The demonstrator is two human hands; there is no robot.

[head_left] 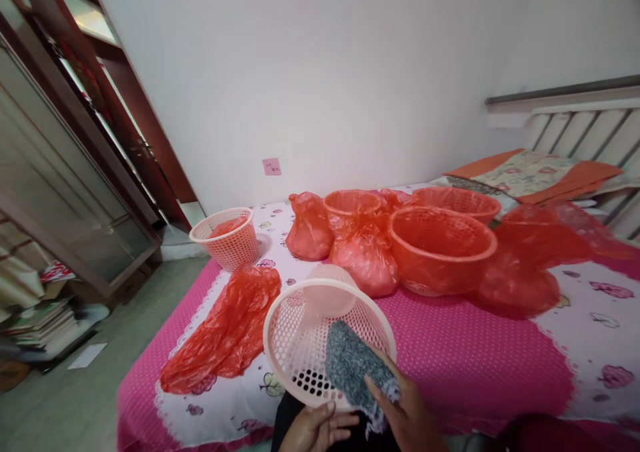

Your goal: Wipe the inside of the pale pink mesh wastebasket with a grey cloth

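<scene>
A pale pink perforated plastic basket is tipped toward me at the bed's front edge, its mouth facing me. My left hand is closed on the near rim, with the thumb on the rim's edge. In my right hand is a grey-green fuzzy cloth with a pale frayed edge, its fingers closed around it. The cloth lies over the right inner side of the basket. Left of the basket, a crumpled red plastic bag is spread on the bed.
Another pink basket with red plastic inside stands at the bed's left corner. Along the wall are several red-bagged bundles and red-covered baskets. Folded orange-edged fabric lies by the headboard rails. Books are stacked on the floor at left.
</scene>
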